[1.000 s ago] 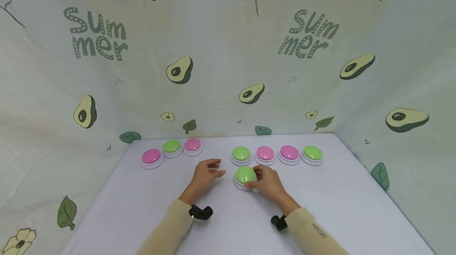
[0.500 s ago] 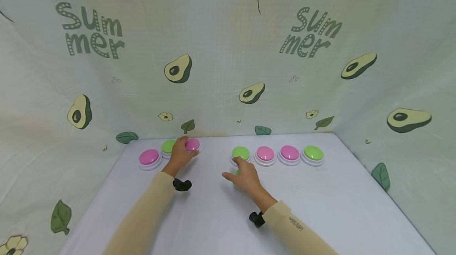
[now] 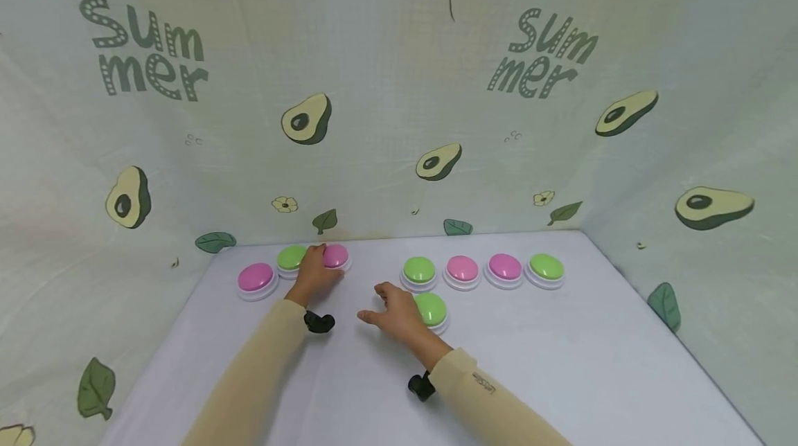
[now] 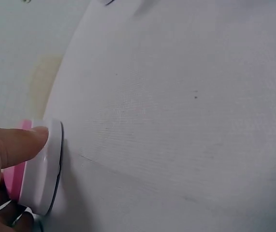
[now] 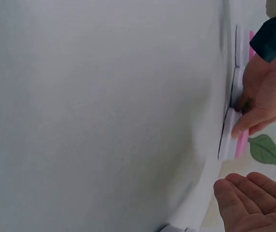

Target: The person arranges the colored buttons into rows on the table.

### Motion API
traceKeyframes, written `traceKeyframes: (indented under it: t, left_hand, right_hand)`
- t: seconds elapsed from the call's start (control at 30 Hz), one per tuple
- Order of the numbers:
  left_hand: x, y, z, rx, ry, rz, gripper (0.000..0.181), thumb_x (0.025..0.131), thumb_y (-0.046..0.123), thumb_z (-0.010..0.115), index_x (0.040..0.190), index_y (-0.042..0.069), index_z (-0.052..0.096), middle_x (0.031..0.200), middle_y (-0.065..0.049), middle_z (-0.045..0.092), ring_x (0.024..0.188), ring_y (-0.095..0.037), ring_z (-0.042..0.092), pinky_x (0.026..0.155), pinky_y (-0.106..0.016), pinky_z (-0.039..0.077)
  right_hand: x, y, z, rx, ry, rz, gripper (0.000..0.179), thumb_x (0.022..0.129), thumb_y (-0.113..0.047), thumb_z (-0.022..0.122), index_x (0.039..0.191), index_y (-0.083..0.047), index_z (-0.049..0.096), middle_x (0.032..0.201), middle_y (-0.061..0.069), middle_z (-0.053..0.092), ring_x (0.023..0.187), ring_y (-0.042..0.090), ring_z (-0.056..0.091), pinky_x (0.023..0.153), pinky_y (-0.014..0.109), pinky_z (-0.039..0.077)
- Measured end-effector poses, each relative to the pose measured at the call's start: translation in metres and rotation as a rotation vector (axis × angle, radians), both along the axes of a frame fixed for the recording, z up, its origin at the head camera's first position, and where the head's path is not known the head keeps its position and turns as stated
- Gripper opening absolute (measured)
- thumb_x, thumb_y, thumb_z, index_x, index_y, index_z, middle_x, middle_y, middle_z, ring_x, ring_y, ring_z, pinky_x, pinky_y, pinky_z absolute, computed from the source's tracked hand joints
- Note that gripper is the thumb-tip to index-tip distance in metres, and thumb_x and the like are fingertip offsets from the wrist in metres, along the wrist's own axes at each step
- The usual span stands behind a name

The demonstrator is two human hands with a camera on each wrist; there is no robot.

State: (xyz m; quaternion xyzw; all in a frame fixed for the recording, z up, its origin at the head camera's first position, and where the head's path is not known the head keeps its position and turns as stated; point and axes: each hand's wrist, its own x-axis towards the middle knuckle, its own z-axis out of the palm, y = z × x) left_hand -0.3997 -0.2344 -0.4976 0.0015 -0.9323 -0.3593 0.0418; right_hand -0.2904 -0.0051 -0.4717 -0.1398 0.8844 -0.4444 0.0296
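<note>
At the back left of the table, my left hand (image 3: 314, 275) grips a round pink push button (image 3: 337, 256) with a white base. Up close in the left wrist view, the thumb presses the white side of that pink button (image 4: 42, 166), with curled fingers on its far side. A green push button (image 3: 291, 257) stands just left of this hand, partly hidden by it. My right hand (image 3: 397, 314) hovers near the middle, thumb and fingers spread and holding nothing. Right behind its wrist side is another green push button (image 3: 433, 309), partly covered by the hand.
Farther left is a magenta button (image 3: 255, 277). A back-right row holds a green button (image 3: 419, 269), a pink one (image 3: 463, 268), a magenta one (image 3: 506, 266) and a green one (image 3: 547, 266). A printed cloth (image 3: 374, 86) hangs behind the white table (image 3: 592, 363).
My left hand has moved from the middle to the back left and taken hold of the pink button. My right hand has let go of the front green button and moved left.
</note>
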Motion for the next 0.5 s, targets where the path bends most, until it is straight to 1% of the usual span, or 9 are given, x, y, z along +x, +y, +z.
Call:
traceKeyframes:
  t: [0.13, 0.23, 0.33, 0.43, 0.5]
  left_hand:
    - [0.007, 0.0, -0.002, -0.016, 0.019, -0.004, 0.08, 0.086, 0.014, 0.085, 0.149, -0.014, 0.044, 0.145, -0.034, 0.047, 0.135, -0.049, 0.049, 0.118, -0.059, 0.041]
    - [0.015, 0.0, -0.002, -0.003, 0.029, -0.02, 0.078, 0.082, 0.016, 0.09, 0.144, -0.012, 0.051, 0.14, -0.032, 0.052, 0.132, -0.047, 0.052, 0.115, -0.059, 0.043]
    - [0.025, -0.001, -0.001, 0.036, 0.035, -0.056, 0.078, 0.078, 0.014, 0.094, 0.141, -0.011, 0.055, 0.14, -0.031, 0.057, 0.132, -0.046, 0.054, 0.115, -0.059, 0.044]
    - [0.035, 0.0, -0.003, 0.072, 0.018, -0.094, 0.08, 0.078, 0.015, 0.095, 0.143, -0.008, 0.055, 0.144, -0.029, 0.058, 0.136, -0.044, 0.054, 0.116, -0.057, 0.044]
    - [0.042, 0.0, -0.004, 0.111, 0.001, -0.105, 0.08, 0.078, 0.015, 0.095, 0.145, -0.005, 0.055, 0.147, -0.026, 0.058, 0.137, -0.043, 0.054, 0.116, -0.055, 0.045]
  right_hand:
    - [-0.002, -0.005, -0.003, -0.021, -0.013, -0.001, 0.062, 0.089, -0.027, 0.086, 0.136, 0.006, 0.061, 0.136, 0.024, 0.066, 0.125, 0.04, 0.064, 0.106, 0.053, 0.054]
    - [-0.004, -0.008, -0.006, -0.033, -0.021, -0.001, 0.06, 0.089, -0.024, 0.086, 0.135, 0.006, 0.061, 0.136, 0.023, 0.066, 0.125, 0.039, 0.064, 0.106, 0.052, 0.054]
    - [-0.005, -0.01, -0.01, -0.04, -0.031, -0.001, 0.059, 0.09, -0.021, 0.086, 0.135, 0.006, 0.061, 0.135, 0.023, 0.066, 0.125, 0.038, 0.064, 0.106, 0.052, 0.053]
    - [-0.007, -0.013, -0.015, -0.039, -0.026, -0.007, 0.059, 0.089, -0.019, 0.086, 0.136, 0.007, 0.061, 0.136, 0.024, 0.066, 0.126, 0.039, 0.063, 0.108, 0.052, 0.052]
    - [-0.008, -0.015, -0.018, -0.033, -0.015, -0.019, 0.062, 0.089, -0.018, 0.086, 0.138, 0.007, 0.059, 0.138, 0.026, 0.064, 0.129, 0.04, 0.061, 0.111, 0.052, 0.05]
